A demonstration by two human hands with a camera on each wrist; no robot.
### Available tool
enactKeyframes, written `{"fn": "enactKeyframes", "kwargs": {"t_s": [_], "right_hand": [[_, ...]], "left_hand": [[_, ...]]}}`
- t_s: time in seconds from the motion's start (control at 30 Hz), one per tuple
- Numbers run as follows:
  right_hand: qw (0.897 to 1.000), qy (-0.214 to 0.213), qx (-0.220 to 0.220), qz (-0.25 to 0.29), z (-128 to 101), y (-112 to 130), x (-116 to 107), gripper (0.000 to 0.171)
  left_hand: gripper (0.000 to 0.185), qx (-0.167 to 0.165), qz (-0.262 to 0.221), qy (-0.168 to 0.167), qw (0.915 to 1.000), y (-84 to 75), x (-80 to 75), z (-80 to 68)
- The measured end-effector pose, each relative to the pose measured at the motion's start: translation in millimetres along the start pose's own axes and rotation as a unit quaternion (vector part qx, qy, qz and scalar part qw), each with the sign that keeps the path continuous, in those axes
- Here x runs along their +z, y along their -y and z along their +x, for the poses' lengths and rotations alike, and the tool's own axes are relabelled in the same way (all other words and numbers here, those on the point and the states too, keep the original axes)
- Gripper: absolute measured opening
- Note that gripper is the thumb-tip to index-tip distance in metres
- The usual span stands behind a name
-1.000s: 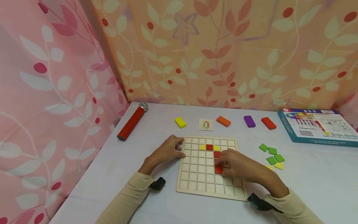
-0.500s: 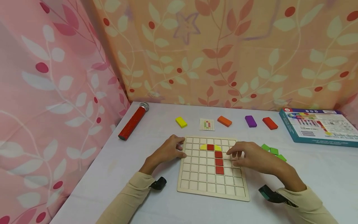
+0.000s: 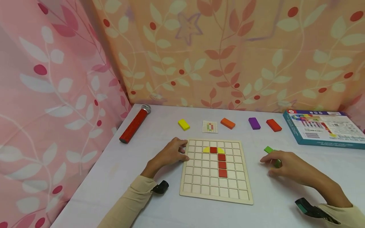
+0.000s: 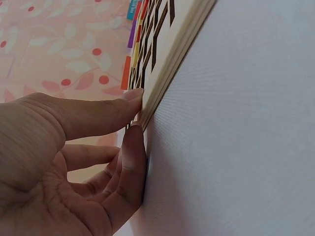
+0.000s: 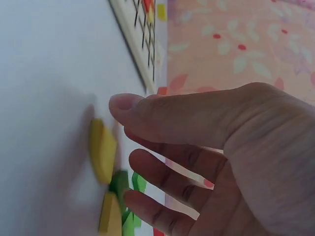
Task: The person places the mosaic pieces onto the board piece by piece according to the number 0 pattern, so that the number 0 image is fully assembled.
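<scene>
A wooden grid board (image 3: 205,183) is laid flat on the white tabletop (image 3: 94,190), and its left edge is held by the left hand (image 3: 168,154), with the thumb and bent forefinger clamped at the rim. On the board, a red square (image 3: 213,150) is set between two yellow pieces (image 3: 206,150) in the second row from the top. Below the right-hand yellow piece, a column is formed by three more red squares (image 3: 222,165).

By the right hand (image 3: 295,167) nothing is held; it is poised to the right of the board, over the green tiles (image 3: 268,149), with thumb and fingers apart. One green tile is seen through the gap below the forefinger, while others are partly covered by the hand. In the right wrist view, two loose yellow pieces (image 5: 102,150) are shown on the tabletop near the fingers, just beside the green tiles.

Beyond the board, a small pattern card (image 3: 210,126) is placed between a yellow block (image 3: 183,124) and an orange block (image 3: 227,123). Farther right, a purple block (image 3: 254,123), a red block (image 3: 274,125) and a flat box (image 3: 328,126) are lined up. A red microphone (image 3: 135,125) is laid at the far left.
</scene>
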State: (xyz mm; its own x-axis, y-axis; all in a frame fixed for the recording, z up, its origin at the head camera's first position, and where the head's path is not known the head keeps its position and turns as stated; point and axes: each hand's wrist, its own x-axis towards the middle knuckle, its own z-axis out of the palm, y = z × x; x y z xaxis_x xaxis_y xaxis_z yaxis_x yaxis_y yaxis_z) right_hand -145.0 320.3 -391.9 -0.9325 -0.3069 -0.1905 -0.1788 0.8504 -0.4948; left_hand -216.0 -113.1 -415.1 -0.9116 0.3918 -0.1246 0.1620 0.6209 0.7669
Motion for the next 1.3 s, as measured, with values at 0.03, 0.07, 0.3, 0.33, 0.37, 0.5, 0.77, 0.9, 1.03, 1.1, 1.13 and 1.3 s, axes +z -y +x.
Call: {"fn": "enactKeyframes", "kwargs": {"t_s": [0.03, 0.07, 0.3, 0.33, 0.37, 0.5, 0.77, 0.9, 1.03, 1.1, 1.13, 1.3], "right_hand": [[1.0, 0.005, 0.006, -0.001, -2, -4, 0, 0.042], [1.0, 0.008, 0.008, -0.004, -5, -7, 0, 0.042], [1.0, 0.009, 0.023, -0.015, -15, -20, 1, 0.04], [1.0, 0.01, 0.025, -0.014, -15, -21, 1, 0.039], [0.999, 0.011, 0.026, -0.015, -16, -22, 1, 0.038], [0.999, 0.013, 0.028, -0.015, -17, -23, 1, 0.036], [0.999, -0.009, 0.021, -0.022, -17, -23, 6, 0.034], [0.999, -0.021, 0.021, -0.03, -17, -22, 8, 0.032], [0.998, -0.03, 0.017, -0.049, -16, -21, 9, 0.028], [0.998, -0.034, 0.013, -0.052, -16, -19, 10, 0.026], [0.998, -0.036, 0.01, -0.05, -15, -18, 11, 0.026], [0.997, -0.046, -0.03, -0.055, -13, -5, 17, 0.023]], "left_hand": [[0.079, -0.001, 0.0, 0.0, 1.0, 0.3, 0.0, 0.0], [0.079, -0.001, -0.001, 0.0, 1.0, 0.6, -0.1, 0.0], [0.08, 0.003, 0.0, 0.003, 1.0, 1.7, 0.1, 1.2], [0.08, 0.004, 0.001, 0.004, 1.0, 1.7, -0.1, 1.3], [0.08, 0.004, 0.001, 0.003, 1.0, 1.7, -0.1, 1.2], [0.079, 0.006, 0.001, 0.001, 1.0, 2.2, 0.0, 1.0], [0.079, 0.006, -0.002, 0.001, 1.0, 2.9, 0.2, 0.5], [0.079, 0.002, -0.001, 0.001, 1.0, 1.8, 0.1, 0.3], [0.079, 0.002, 0.003, 0.0, 1.0, 1.2, 0.1, 0.2], [0.078, 0.002, 0.003, 0.0, 1.0, 1.0, 0.1, 0.2], [0.078, 0.002, 0.003, 0.0, 1.0, 1.0, 0.1, 0.3], [0.078, 0.003, 0.003, -0.001, 1.0, 1.9, 0.2, 1.1]]}}
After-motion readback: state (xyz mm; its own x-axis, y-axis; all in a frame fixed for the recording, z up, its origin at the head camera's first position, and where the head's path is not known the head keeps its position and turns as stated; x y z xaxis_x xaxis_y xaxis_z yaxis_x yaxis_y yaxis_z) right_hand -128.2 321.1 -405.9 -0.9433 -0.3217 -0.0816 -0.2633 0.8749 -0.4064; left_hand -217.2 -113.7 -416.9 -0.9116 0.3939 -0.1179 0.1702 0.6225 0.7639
